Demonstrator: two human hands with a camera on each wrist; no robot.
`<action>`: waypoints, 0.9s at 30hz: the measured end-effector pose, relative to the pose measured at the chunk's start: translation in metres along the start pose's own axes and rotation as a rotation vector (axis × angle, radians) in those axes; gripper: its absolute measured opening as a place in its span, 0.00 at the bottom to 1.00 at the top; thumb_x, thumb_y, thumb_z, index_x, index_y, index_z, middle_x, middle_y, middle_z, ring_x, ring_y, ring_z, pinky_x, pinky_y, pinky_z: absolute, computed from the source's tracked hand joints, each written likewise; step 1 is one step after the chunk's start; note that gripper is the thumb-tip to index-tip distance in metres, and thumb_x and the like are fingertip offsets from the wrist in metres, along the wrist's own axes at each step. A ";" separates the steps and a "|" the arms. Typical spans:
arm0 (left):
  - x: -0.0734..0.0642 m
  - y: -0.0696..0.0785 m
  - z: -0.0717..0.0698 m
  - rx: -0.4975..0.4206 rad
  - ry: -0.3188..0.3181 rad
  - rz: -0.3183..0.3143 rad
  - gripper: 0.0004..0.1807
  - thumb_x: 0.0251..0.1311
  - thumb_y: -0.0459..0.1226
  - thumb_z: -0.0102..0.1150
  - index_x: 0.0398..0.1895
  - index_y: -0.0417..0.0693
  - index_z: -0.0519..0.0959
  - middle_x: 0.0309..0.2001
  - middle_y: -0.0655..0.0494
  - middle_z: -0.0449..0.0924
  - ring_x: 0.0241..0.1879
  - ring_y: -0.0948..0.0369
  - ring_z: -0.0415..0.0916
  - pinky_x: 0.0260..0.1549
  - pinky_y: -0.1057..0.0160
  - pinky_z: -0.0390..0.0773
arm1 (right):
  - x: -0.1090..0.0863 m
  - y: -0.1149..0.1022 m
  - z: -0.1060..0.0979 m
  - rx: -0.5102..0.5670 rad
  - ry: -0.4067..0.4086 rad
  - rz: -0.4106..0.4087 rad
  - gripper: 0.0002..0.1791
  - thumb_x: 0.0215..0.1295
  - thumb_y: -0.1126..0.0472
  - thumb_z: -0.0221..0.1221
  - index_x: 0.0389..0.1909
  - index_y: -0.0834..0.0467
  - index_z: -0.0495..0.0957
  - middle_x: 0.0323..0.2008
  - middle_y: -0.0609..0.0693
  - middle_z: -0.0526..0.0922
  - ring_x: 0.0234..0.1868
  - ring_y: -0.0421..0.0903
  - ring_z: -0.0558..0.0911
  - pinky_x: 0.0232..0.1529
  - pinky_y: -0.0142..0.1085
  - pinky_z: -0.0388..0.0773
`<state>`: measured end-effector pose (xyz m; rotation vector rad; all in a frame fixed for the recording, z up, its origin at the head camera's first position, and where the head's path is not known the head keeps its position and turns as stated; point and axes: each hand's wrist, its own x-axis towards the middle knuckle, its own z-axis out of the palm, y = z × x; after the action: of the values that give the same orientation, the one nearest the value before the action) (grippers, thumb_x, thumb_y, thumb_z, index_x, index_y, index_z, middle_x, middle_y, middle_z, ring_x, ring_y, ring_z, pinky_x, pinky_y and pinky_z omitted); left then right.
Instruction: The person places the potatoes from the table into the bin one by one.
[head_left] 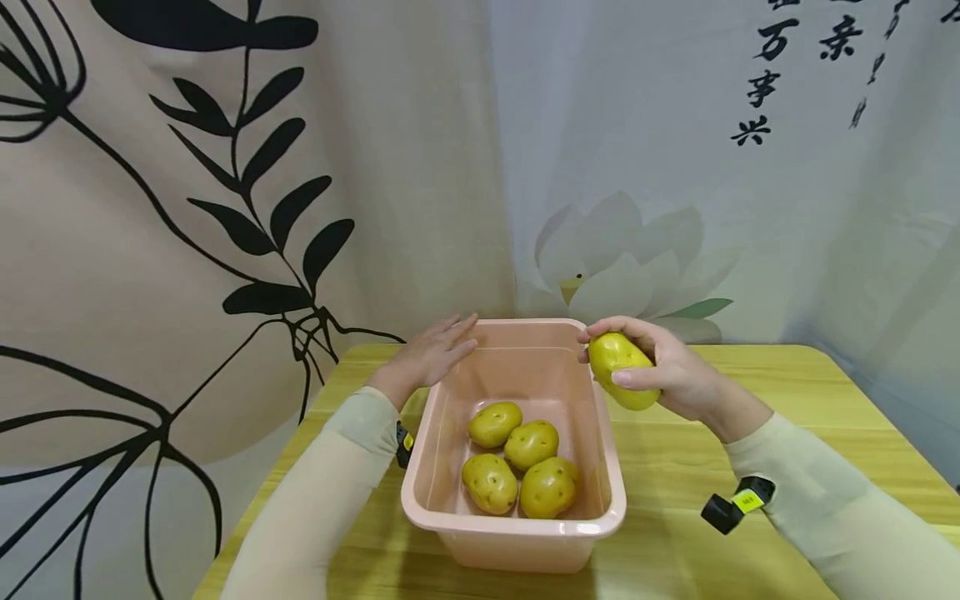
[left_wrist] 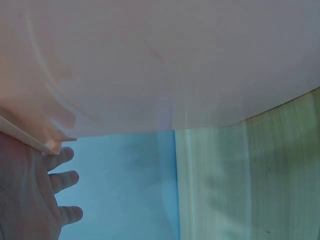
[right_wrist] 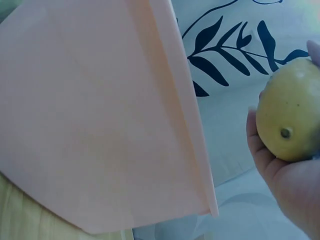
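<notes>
A pink plastic basin [head_left: 513,546] stands on the table with several yellow potatoes [head_left: 531,443] lying on its floor. My right hand [head_left: 671,367] grips another yellow potato [head_left: 621,367] beside the basin's far right corner, at about rim height. The right wrist view shows this held potato [right_wrist: 292,110] in the curled fingers, close to the basin's outer wall [right_wrist: 90,125]. My left hand [head_left: 431,358] rests on the far left corner of the rim with its fingers extended. From the left wrist, the fingertips [left_wrist: 65,181] show past the rim; part of that hand is cut off.
The yellow wood-grain table [head_left: 750,467] extends on both sides of the basin. Behind it hangs a pale curtain [head_left: 420,167] with black plant prints, a lotus and dark characters. A small black camera [head_left: 738,504] is strapped to the right wrist.
</notes>
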<state>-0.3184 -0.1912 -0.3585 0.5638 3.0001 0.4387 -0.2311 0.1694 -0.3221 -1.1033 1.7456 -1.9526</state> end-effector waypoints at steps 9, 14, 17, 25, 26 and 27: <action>0.001 -0.001 -0.001 0.021 0.009 0.020 0.34 0.71 0.61 0.29 0.77 0.67 0.45 0.76 0.50 0.43 0.74 0.48 0.41 0.68 0.40 0.45 | 0.030 0.002 0.005 -0.004 -0.019 0.009 0.29 0.61 0.72 0.53 0.65 0.63 0.65 0.59 0.59 0.69 0.59 0.55 0.74 0.53 0.41 0.77; 0.002 -0.002 0.000 0.038 0.004 0.028 0.35 0.70 0.63 0.27 0.77 0.66 0.44 0.76 0.50 0.43 0.74 0.48 0.41 0.68 0.42 0.46 | 0.043 0.008 0.004 -0.011 -0.001 0.023 0.30 0.59 0.71 0.54 0.66 0.59 0.67 0.59 0.60 0.69 0.58 0.56 0.75 0.53 0.40 0.76; 0.003 -0.003 0.000 0.041 0.001 0.023 0.35 0.70 0.64 0.26 0.77 0.67 0.44 0.76 0.52 0.43 0.74 0.49 0.40 0.68 0.42 0.45 | 0.050 0.011 0.005 -0.021 0.011 0.036 0.31 0.59 0.70 0.54 0.66 0.59 0.66 0.60 0.63 0.67 0.58 0.57 0.74 0.53 0.41 0.76; 0.004 -0.004 0.001 0.035 0.014 0.022 0.34 0.71 0.62 0.29 0.77 0.67 0.45 0.76 0.51 0.44 0.74 0.48 0.41 0.68 0.41 0.46 | 0.070 0.021 0.003 -0.010 0.017 0.085 0.31 0.58 0.70 0.54 0.65 0.60 0.67 0.60 0.65 0.66 0.59 0.60 0.73 0.52 0.40 0.77; 0.004 -0.004 0.001 0.038 0.014 0.020 0.34 0.71 0.62 0.28 0.77 0.67 0.45 0.76 0.51 0.44 0.74 0.49 0.41 0.68 0.42 0.46 | 0.073 0.023 0.003 -0.007 0.017 0.093 0.31 0.58 0.70 0.54 0.65 0.60 0.67 0.60 0.65 0.65 0.59 0.60 0.73 0.52 0.39 0.77; 0.004 -0.003 0.001 0.037 0.014 0.016 0.34 0.71 0.62 0.29 0.77 0.67 0.45 0.76 0.51 0.44 0.74 0.49 0.42 0.68 0.42 0.46 | 0.075 0.024 0.002 -0.003 0.014 0.100 0.30 0.58 0.70 0.54 0.65 0.60 0.67 0.60 0.65 0.66 0.58 0.59 0.73 0.51 0.39 0.77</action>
<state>-0.3231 -0.1925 -0.3609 0.5909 3.0253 0.3902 -0.2856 0.1124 -0.3192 -0.9855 1.7765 -1.9033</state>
